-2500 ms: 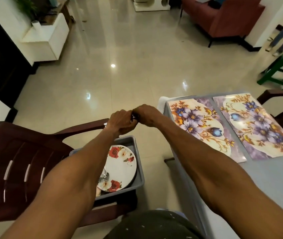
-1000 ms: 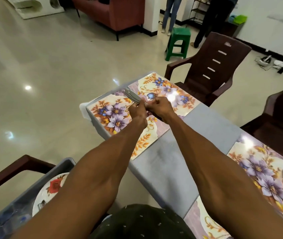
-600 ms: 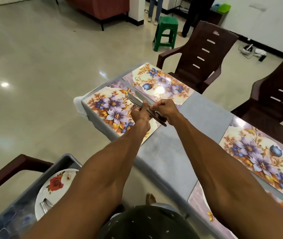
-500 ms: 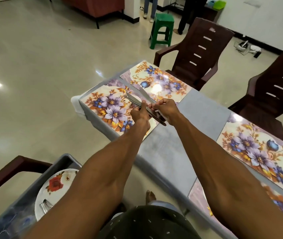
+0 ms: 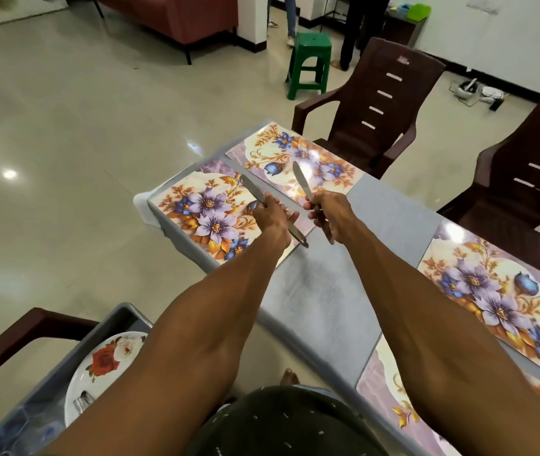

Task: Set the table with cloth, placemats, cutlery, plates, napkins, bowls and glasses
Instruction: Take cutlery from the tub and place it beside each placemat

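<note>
A grey cloth [image 5: 321, 291] covers the table, with several floral placemats on it. My left hand [image 5: 270, 218] grips a steel table knife [image 5: 251, 189] above the near-left placemat [image 5: 202, 215], blade pointing away. My right hand [image 5: 328, 215] grips a second knife [image 5: 301, 179] over the edge of the far-left placemat [image 5: 295, 159]. The two hands are apart, a short gap between them. Another placemat [image 5: 505, 297] lies at the right, and one more [image 5: 390, 399] at the near edge.
A grey tub [image 5: 120, 320] on a brown chair [image 5: 21, 330] at lower left holds a rose-patterned plate [image 5: 104, 363] and glassware. Two brown chairs [image 5: 380, 103] [image 5: 525, 179] stand across the table. A green stool [image 5: 308, 64], a red sofa and standing people are beyond.
My hands carried the bundled knives from over the tub to the table's left end, then drew apart; each hand now holds one knife. The view turned right.
</note>
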